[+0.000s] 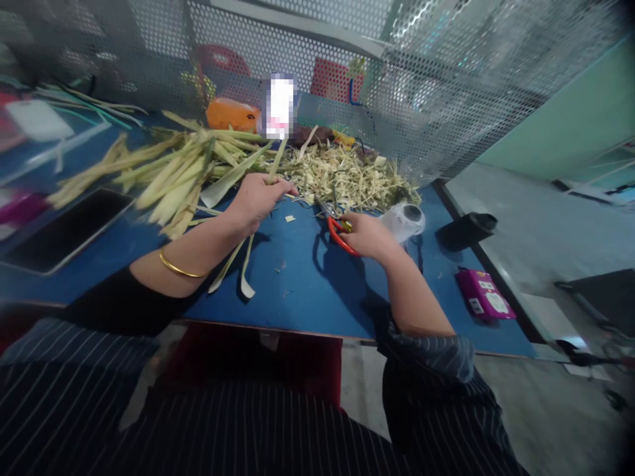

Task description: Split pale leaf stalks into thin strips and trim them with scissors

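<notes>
Closed around a pale green plant stalk (278, 158), my left hand (258, 198) is over the middle of the blue table (297, 284). Thin strips (244, 277) hang or lie just below that wrist. My right hand (364, 235) grips scissors (337, 237) with red-orange handles, their blades pointing toward the stalk's cut end. How far the blades are parted cannot be made out. Behind them lies a heap of chopped stalk bits (357, 175). To the left of my left hand is a pile of long uncut stalks and leaves (183, 172).
A clear plastic-wrapped roll (401, 221) lies beside my right hand. Farther right are a black cylinder (466, 231) and a purple packet (485, 294). A dark phone (67, 228) lies at left. An orange packet (233, 114) stands before the perforated metal screen (307, 46).
</notes>
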